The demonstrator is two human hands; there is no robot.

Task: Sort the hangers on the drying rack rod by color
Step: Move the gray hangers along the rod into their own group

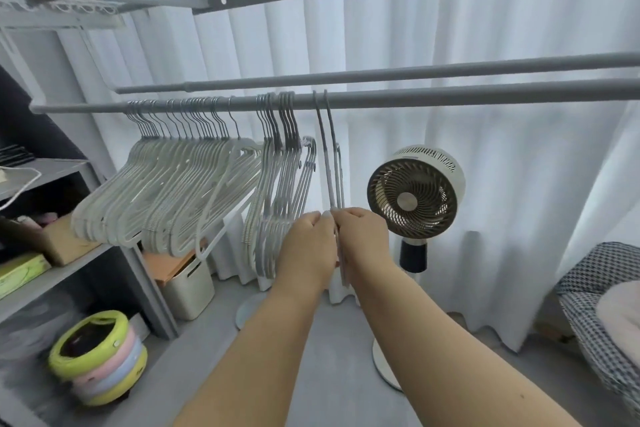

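Hanging edge-on: 2 slim grey hangers (329,156)

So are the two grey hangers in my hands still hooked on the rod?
Hooked: both grey hangers have hooks over the rod, while left hand and right hand grip them lower down.

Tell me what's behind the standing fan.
White pleated curtain hangs behind the fan, reaching the floor. Whatever lies behind the curtain is covered.

My left hand (308,246) and right hand (363,239) cover the lower parts of the two grey hangers (330,166), so I can't tell how each grip sits there. The rod (450,95) runs off the right edge, and the checked cushion (595,305) is cut there too.
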